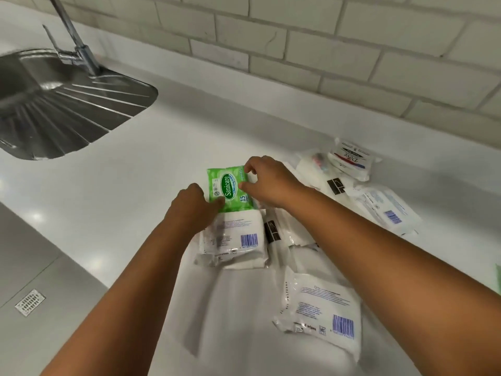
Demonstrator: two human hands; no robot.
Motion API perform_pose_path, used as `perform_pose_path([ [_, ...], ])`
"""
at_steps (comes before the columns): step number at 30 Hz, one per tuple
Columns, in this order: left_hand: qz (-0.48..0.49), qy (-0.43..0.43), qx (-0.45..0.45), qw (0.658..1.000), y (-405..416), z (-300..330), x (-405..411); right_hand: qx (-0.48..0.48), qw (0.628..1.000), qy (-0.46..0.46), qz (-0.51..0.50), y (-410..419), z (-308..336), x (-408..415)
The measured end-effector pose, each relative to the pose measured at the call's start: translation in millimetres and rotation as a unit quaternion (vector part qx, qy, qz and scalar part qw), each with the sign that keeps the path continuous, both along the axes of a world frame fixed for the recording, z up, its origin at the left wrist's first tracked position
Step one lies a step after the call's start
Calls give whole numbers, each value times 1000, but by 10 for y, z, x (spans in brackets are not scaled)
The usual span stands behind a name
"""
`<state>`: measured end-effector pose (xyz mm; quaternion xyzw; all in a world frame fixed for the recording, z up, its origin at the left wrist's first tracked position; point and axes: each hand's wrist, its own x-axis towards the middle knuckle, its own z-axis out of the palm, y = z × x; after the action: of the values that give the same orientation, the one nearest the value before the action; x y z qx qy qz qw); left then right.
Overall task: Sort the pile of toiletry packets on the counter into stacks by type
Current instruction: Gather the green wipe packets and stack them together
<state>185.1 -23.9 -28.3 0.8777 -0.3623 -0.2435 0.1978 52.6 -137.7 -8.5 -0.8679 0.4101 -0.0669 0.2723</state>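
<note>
Green Sanicare wipes packet [230, 188] lying flat, overlapping a white barcoded packet [235, 241], more white packets [322, 308] scattered rightward, Dove packet [351, 158] farthest back

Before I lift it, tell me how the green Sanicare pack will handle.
The green Sanicare pack is probably soft and bendy: it is a flat film pouch. Its glossy wrapper may be slippery, so both the left hand and the right hand holding it helps. Likely light, and unlikely to roll.

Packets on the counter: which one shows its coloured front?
The green Sanicare wipes packet, held by both hands; the other white packets show plain sides, mostly with blue barcodes.
</note>
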Motion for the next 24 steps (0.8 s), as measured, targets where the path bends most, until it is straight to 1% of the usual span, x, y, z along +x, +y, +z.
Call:
perform_pose_path([
  [2,-6,0,17,1000,-25,-90,38,-18,998,47,22,-111,-16,202],
  [8,-20,38,-10,999,-115,-121,83,-29,983,173,62,-360,-188,525],
  [10,-25,37,-15,999,-123,-139,100,-29,980,186,69,-419,-198,567],
  [12,-23,31,-11,999,-137,-173,131,0,983,168,68,-465,-198,608],
  [15,-23,17,-6,1000,-140,-210,144,60,990,116,48,-488,-178,625],
  [18,-31,10,-22,999,-126,-249,155,96,992,69,33,-501,-135,618],
  [21,-39,-13,-47,998,-91,-272,170,153,988,-14,16,-511,-51,607],
  [24,-24,-42,-97,994,-52,-257,175,164,982,-94,18,-489,81,550],
])
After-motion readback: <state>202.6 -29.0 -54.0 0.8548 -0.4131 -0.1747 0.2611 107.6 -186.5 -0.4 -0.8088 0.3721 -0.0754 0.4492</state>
